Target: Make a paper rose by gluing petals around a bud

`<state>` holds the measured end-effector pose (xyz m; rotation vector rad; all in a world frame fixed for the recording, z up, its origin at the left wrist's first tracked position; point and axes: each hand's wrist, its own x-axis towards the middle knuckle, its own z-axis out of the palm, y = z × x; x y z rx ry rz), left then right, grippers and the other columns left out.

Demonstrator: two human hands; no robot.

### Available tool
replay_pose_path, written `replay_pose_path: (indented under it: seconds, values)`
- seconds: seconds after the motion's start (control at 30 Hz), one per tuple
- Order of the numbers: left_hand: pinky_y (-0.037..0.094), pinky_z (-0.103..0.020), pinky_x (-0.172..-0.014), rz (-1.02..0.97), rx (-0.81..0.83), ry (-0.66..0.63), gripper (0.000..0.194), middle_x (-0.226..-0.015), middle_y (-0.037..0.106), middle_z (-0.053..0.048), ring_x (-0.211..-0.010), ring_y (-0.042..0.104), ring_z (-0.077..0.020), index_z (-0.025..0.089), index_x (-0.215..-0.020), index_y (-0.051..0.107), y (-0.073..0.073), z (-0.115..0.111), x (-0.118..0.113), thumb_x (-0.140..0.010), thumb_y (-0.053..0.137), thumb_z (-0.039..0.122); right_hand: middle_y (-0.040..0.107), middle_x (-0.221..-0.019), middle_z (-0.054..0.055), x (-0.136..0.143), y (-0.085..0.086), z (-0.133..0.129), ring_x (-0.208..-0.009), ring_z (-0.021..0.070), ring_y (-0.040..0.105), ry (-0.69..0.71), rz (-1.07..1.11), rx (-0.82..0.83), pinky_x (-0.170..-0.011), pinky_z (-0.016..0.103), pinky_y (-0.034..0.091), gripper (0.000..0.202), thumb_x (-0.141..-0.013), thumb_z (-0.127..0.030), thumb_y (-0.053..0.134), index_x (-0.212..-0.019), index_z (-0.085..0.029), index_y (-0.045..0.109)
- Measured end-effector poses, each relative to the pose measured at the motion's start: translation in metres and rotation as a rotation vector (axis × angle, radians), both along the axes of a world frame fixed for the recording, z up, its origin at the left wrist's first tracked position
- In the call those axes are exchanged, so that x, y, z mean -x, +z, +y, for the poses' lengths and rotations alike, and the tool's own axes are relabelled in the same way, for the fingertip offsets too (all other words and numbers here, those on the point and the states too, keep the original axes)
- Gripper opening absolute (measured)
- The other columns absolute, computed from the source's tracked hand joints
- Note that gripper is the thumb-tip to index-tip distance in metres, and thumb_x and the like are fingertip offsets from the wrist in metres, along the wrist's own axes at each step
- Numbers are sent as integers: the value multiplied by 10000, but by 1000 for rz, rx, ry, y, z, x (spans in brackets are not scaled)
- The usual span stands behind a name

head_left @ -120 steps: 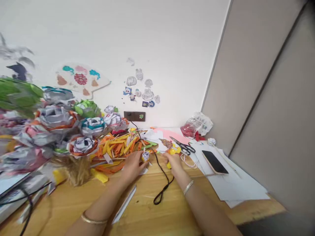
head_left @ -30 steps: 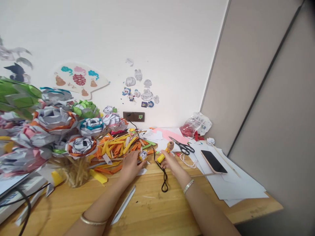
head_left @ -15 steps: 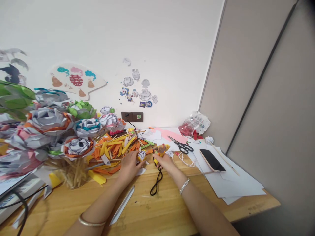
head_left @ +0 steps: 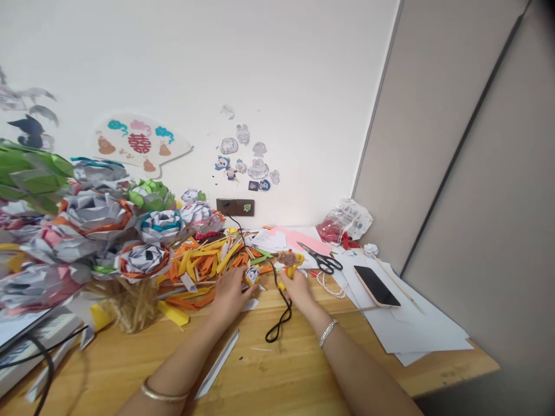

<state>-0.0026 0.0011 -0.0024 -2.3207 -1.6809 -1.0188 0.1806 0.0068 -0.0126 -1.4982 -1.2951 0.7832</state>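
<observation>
My left hand (head_left: 232, 292) is closed around a small paper flower (head_left: 252, 275), white in the middle with yellow at its edge. Just to the right, my right hand (head_left: 298, 289) grips a yellow glue gun (head_left: 291, 260) by its handle. The gun's nozzle points left, above the flower and apart from it. A black cord (head_left: 284, 318) hangs in a loop below the gun onto the table. Fingers partly hide both the flower's underside and the gun's handle.
Large paper flowers (head_left: 143, 259) on sticks crowd the left. Behind my left hand lie orange and yellow paper strips (head_left: 199, 260). Scissors (head_left: 323, 260), a bead string (head_left: 332, 287), a phone (head_left: 376, 285) and white sheets (head_left: 416, 332) lie on the right. A folded white strip (head_left: 219, 364) is in front.
My right hand has moved slightly right and turned the glue gun, so its nozzle now faces left. My left hand stays nearly in place with the paper flower. The view has shifted slightly.
</observation>
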Motion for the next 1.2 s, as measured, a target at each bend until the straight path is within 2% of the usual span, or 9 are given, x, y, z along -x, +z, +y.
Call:
replay_pose_path:
  seconds: [0.27, 0.5, 0.73, 0.9, 1.2]
  values:
    - [456, -405, -813, -37, -80, 20, 358, -989, 664, -119, -952, 606, -288, 162, -1043, 555, -7, 4, 1, -735, 628, 330, 512, -451, -53, -3, 5, -4, -313, 100, 462, -2, -79, -17, -323, 190, 310, 253, -817, -396, 495, -724, -169, 556]
    - [470, -417, -810, -65, -158, 14, 387, -1033, 654, -141, -972, 605, -305, 150, -1058, 540, -10, 8, 2, -733, 644, 333, 608, -551, 1, -7, 6, -4, -506, 129, 582, -28, -125, -68, -432, 180, 376, 364, -770, -520, 539, -740, -161, 594]
    - [483, -436, -797, -80, -213, 7, 391, -1009, 659, -137, -956, 613, -311, 165, -1066, 538, -11, 10, 3, -733, 644, 342, 543, -454, -39, -5, 2, 1, -325, 107, 491, -49, -84, 2, -314, 188, 321, 290, -835, -412, 461, -746, -158, 568]
    - [487, -440, -793, -83, -232, 2, 400, -1003, 660, -143, -949, 615, -314, 155, -1067, 536, -12, 11, 3, -737, 640, 355, 508, -426, -55, -4, 3, 1, -303, 101, 483, -28, -75, 26, -289, 175, 306, 238, -844, -355, 458, -737, -165, 553]
    - [488, -446, -792, -96, -268, -6, 416, -1008, 656, -165, -944, 612, -323, 124, -1064, 539, -8, 8, 3, -740, 643, 362, 559, -464, -22, -6, 7, -6, -436, 115, 564, -22, -134, -25, -388, 167, 361, 381, -786, -526, 525, -701, -159, 581]
